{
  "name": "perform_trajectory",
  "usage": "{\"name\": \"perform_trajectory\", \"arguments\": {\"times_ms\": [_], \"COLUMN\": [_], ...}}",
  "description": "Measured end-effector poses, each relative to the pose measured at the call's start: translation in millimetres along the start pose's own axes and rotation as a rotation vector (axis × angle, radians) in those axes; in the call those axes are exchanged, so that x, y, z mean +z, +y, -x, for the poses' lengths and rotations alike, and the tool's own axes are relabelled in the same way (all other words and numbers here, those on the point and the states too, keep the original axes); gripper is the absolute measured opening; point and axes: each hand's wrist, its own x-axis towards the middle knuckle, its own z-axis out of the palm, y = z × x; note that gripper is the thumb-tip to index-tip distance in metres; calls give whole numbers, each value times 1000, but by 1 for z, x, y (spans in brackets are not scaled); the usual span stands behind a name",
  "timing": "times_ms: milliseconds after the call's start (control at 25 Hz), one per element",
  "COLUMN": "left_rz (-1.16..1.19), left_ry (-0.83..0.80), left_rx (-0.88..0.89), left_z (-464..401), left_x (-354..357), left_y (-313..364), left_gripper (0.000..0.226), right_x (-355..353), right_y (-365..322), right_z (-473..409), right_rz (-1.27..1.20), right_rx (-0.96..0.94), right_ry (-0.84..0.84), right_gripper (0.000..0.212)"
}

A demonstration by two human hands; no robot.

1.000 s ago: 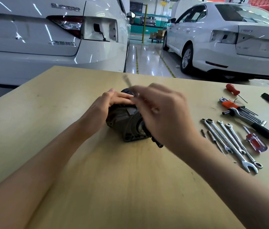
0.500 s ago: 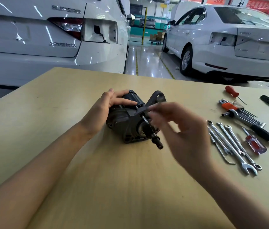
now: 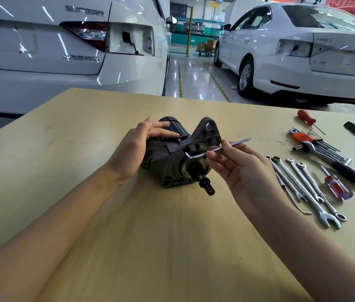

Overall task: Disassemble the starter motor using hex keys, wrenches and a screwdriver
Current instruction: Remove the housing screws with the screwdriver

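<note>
Starter motor [image 3: 172,158], dark grey cast-metal body with black cylindrical solenoid and protruding black pinion shaft: laid on its side near the middle of the pale wooden surface [image 3: 85,171]. It is judged heavy, rigid and not fragile, though prone to rolling; it is best steadied by the cylindrical housing, away from the shaft. The left hand [image 3: 133,149] is rested on the housing, fingers extended over the solenoid. A silver L-shaped hex key [image 3: 215,149] is pinched in the fingers of the right hand [image 3: 244,171], its short end set at the flange face; whether it is seated in a bolt cannot be told. Chrome combination wrenches [image 3: 307,188] and a red-handled screwdriver [image 3: 335,188] are ranged near on the right, limiting swing there; open room is offered in front and to the left, the far edge being well apart.
</note>
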Motion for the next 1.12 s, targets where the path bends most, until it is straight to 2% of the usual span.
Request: {"name": "perform_trajectory", "arguments": {"times_ms": [360,480,560,600,720,760,880,1000,1080,1120], "left_rz": [-12,-6,-10,-10,64,121,181,146,127,117], "left_ry": [8,14,14,10,9,-5,-87,-148,-152,-147], "left_rx": [-2,-6,-8,-6,-12,-27,-83,-72,-69,-66], "left_z": [-1,0,0,0,0,1,0,-2,-2,-2], "left_x": [1,1,1,1,2,1,-4,-10,-10,-9], "left_y": [2,2,2,2,2,2,1,1,3,3], "left_gripper": [65,65,65,66,66,65,73,77,77,77], "right_x": [-4,-1,8,14,33,37,38,22,15,13], "right_y": [4,3,1,-1,1,6,21,31,29,27], "right_z": [-1,-2,-2,-2,-2,0,11,14,10,9], "right_rz": [-41,28,230,401,1092,1279,1626,1862,1927,1869], "right_rx": [4,-81,-283,-446,-1115,-1269,-1419,-1477,-1473,-1442], "right_ry": [19,-2,-51,-84,-278,-364,-552,-640,-629,-636], "right_gripper": [5,7,7,8,19,23,20,20,19,17]}}
